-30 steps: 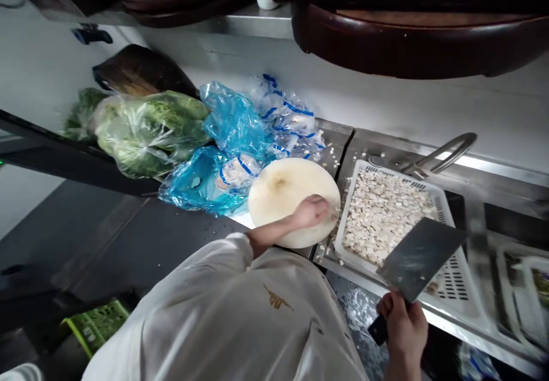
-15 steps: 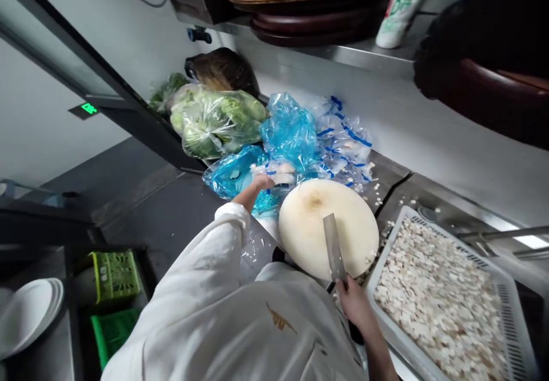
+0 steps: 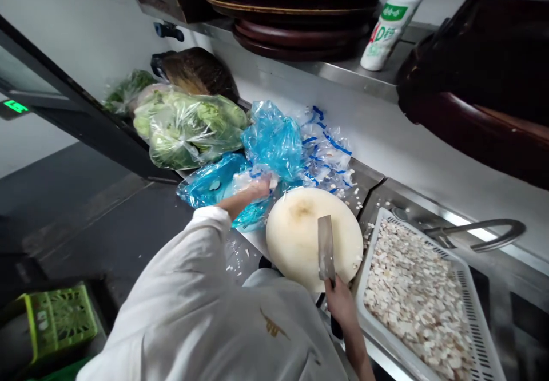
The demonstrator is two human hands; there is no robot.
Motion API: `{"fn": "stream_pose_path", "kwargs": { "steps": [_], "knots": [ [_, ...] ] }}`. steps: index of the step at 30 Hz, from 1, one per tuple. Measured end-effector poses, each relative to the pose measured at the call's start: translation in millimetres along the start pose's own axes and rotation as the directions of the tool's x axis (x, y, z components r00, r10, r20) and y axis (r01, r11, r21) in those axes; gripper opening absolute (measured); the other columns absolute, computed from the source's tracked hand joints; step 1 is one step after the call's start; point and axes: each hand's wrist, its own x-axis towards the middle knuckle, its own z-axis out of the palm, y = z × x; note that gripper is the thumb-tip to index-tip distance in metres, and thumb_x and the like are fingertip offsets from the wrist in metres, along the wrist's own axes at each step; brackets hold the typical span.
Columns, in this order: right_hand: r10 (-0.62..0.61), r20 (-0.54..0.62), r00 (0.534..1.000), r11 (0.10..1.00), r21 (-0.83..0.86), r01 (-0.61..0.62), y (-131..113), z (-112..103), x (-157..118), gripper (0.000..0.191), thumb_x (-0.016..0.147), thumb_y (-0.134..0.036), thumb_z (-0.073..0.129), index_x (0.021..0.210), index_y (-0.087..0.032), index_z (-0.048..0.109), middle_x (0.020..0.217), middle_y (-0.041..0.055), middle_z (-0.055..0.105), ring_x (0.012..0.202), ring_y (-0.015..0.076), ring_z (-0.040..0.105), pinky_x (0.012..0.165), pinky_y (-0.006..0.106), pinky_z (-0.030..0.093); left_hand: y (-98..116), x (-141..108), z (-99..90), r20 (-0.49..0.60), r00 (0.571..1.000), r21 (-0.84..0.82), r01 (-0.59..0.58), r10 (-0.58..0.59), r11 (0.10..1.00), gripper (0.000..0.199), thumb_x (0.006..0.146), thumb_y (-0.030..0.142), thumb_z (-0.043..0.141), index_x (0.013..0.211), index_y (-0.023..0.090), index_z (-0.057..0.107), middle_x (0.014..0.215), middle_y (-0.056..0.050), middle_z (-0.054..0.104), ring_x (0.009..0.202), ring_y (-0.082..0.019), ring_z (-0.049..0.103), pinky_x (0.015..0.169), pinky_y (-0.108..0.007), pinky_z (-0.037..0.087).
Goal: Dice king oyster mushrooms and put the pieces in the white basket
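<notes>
My right hand (image 3: 342,301) is closed round the handle of a cleaver (image 3: 326,246). Its broad blade lies over the right half of a round, pale cutting board (image 3: 295,238), which has a brown stain near its far side. Beyond the board's left edge, my left hand (image 3: 259,187) is among the plastic bags, fingers curled and slightly blurred. A whitish piece shows at its fingertips, too unclear to name. Under and behind that hand lies a clear bag (image 3: 242,181) with whitish contents and blue print. An opened blue plastic bag (image 3: 214,182) spreads beneath it.
Chopped whitish pieces fill a slotted white basket (image 3: 412,289) at the right, near a metal tap (image 3: 493,229). Behind the board are a crumpled blue bag (image 3: 274,141), clear wrappers (image 3: 326,152) and bagged green vegetables (image 3: 193,129). Overhead, a shelf holds trays (image 3: 295,3) and a white bottle (image 3: 390,32).
My left hand has moved over the clear bag and now has a whitish piece at its fingertips. My right hand still holds the cleaver above the board. The view has shifted to the right.
</notes>
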Motion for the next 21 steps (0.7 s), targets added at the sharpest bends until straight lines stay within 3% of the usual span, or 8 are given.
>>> {"fn": "stream_pose_path", "kwargs": {
  "steps": [4,7,10,12,14,15,18,21],
  "knots": [
    [0.024,-0.02,1.0,0.995,0.099,-0.022,8,7,-1,0.039,0.107,-0.037,0.038,0.119,-0.019,0.071,0.096,0.011,0.079,0.088,0.0249,0.077,0.074,0.03,0.05,-24,-8,-34.5,-0.02,0.993,0.124,-0.112,0.116,0.986,0.096,0.085,0.034,0.08,0.167,0.018,0.032,0.126,-0.017,0.073,0.121,-0.037,0.07,0.099,-0.042,0.057],
    [0.009,-0.022,1.0,0.993,0.117,-0.006,15,6,4,0.038,0.104,-0.036,0.043,0.118,-0.019,0.073,0.091,0.0102,0.079,0.085,0.0248,0.076,0.075,0.03,0.05,-33,-12,-62.1,-0.016,0.97,0.262,-0.229,0.241,0.937,0.092,0.085,0.035,0.073,0.167,0.029,0.034,0.127,-0.013,0.071,0.117,-0.034,0.071,0.096,-0.037,0.055],
    [-0.037,-0.012,0.999,0.994,0.101,0.038,20,1,7,0.035,0.104,-0.037,0.046,0.117,-0.018,0.073,0.094,0.0111,0.079,0.088,0.025,0.077,0.077,0.03,0.05,-29,-9,-94.4,-0.162,0.982,0.317,-0.044,0.1,0.947,0.073,0.085,0.041,0.072,0.155,0.032,0.051,0.13,-0.014,0.067,0.109,-0.036,0.072,0.092,-0.04,0.055],
    [-0.103,-0.017,0.995,0.991,0.086,0.104,25,-1,7,0.033,0.104,-0.037,0.048,0.114,-0.019,0.073,0.1,0.0128,0.08,0.093,0.0257,0.077,0.08,0.03,0.05,-24,-10,-119.9,-0.323,0.946,0.233,0.11,-0.03,0.966,0.07,0.084,0.046,0.074,0.15,0.028,0.055,0.126,-0.014,0.068,0.108,-0.037,0.071,0.092,-0.043,0.055],
    [-0.186,-0.028,0.982,0.979,0.079,0.188,33,-2,6,0.029,0.104,-0.036,0.049,0.11,-0.019,0.073,0.105,0.0143,0.08,0.099,0.0265,0.076,0.083,0.03,0.05,-14,-21,-142.1,-0.467,0.883,0.129,0.123,-0.049,0.984,0.071,0.084,0.044,0.074,0.149,0.023,0.054,0.123,-0.015,0.068,0.11,-0.036,0.069,0.094,-0.044,0.055],
    [-0.22,-0.037,0.975,0.971,0.084,0.222,36,-1,4,0.028,0.104,-0.035,0.049,0.107,-0.02,0.073,0.106,0.0145,0.08,0.101,0.0267,0.076,0.084,0.03,0.05,-6,-30,-148.9,-0.517,0.856,0.113,0.053,0.013,0.992,0.069,0.085,0.04,0.073,0.149,0.021,0.054,0.124,-0.015,0.067,0.112,-0.035,0.067,0.097,-0.044,0.054],
    [-0.243,-0.052,0.969,0.96,0.128,0.248,43,1,-1,0.034,0.108,-0.041,0.045,0.096,-0.021,0.07,0.097,0.0125,0.08,0.094,0.0257,0.076,0.077,0.029,0.048,33,-67,-139.1,-0.505,0.759,0.246,-0.331,0.412,0.911,0.057,0.087,0.028,0.068,0.144,0.021,0.061,0.132,-0.015,0.063,0.123,-0.034,0.061,0.109,-0.05,0.05],
    [-0.197,-0.08,0.977,0.965,0.161,0.207,41,1,-5,0.044,0.111,-0.048,0.038,0.089,-0.022,0.066,0.085,0.0096,0.077,0.083,0.0236,0.074,0.07,0.028,0.044,85,-103,-76.5,-0.257,0.606,0.374,-0.656,0.753,0.656,0.051,0.089,0.021,0.066,0.139,0.03,0.068,0.138,-0.013,0.061,0.138,-0.037,0.05,0.121,-0.061,0.039]
  ]
}}
